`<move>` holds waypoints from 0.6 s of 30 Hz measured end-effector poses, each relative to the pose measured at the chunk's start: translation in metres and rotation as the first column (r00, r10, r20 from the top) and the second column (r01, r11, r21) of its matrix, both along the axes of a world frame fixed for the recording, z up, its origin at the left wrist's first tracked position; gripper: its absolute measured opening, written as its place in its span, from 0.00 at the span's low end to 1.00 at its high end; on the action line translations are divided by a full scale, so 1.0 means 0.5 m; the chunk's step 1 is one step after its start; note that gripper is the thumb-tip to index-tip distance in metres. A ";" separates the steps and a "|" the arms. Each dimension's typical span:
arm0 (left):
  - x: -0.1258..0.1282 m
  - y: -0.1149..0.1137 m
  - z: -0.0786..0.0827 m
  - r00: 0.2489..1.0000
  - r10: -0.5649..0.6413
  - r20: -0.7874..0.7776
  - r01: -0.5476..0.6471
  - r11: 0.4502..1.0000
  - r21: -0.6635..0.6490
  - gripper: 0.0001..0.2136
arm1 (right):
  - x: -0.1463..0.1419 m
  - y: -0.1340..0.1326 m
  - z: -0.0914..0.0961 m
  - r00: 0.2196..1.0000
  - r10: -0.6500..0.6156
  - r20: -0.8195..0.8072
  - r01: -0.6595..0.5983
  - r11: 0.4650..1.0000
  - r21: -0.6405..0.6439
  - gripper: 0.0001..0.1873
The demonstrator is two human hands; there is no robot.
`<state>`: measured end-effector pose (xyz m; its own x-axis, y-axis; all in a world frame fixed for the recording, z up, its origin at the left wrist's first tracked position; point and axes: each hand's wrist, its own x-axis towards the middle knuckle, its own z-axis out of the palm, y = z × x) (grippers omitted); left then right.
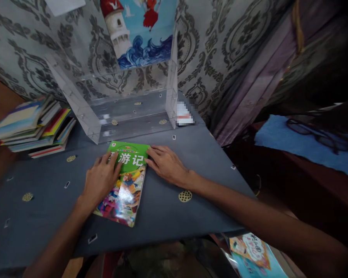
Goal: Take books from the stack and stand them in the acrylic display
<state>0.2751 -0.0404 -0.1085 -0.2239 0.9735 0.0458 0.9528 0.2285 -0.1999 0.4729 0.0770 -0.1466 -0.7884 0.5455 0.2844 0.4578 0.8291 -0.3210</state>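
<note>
A thin paperback book (pixel 129 185) with a green top and a colourful cartoon cover lies face up on the grey tablecloth, slightly tilted. My left hand (pixel 102 178) is over its upper left side, the thumb and index finger on the cover and the other fingers by the left edge. From the other side, my right hand (pixel 168 164) closes its thumb and fingers at the upper right edge. Between them, both hands hold the book. Part of the title is covered by my left fingers. Just behind the book stands a clear acrylic rack (pixel 127 129).
Several stacked books (pixel 40 125) lie at the back left. A picture with a lighthouse (pixel 145 38) stands behind the rack. The table's right edge is near a purple curtain (pixel 249 100). Glasses (pixel 310 133) rest on blue cloth (pixel 272 135); another book (pixel 252 253) is lower right.
</note>
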 end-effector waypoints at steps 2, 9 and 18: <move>0.002 -0.006 -0.005 0.999 0.040 -0.012 -0.040 0.999 0.003 0.21 | -0.009 0.014 -0.001 1.000 -0.013 0.006 0.013 1.000 -0.015 0.17; 0.023 0.008 0.002 0.998 0.056 -0.033 -0.056 0.998 0.006 0.22 | -0.037 0.061 0.017 1.000 -0.017 -0.010 0.016 0.998 -0.067 0.17; 0.030 0.037 0.014 0.996 0.088 -0.018 -0.087 0.996 0.012 0.21 | -0.052 0.086 -0.013 0.995 0.018 -0.100 -0.029 0.993 -0.117 0.17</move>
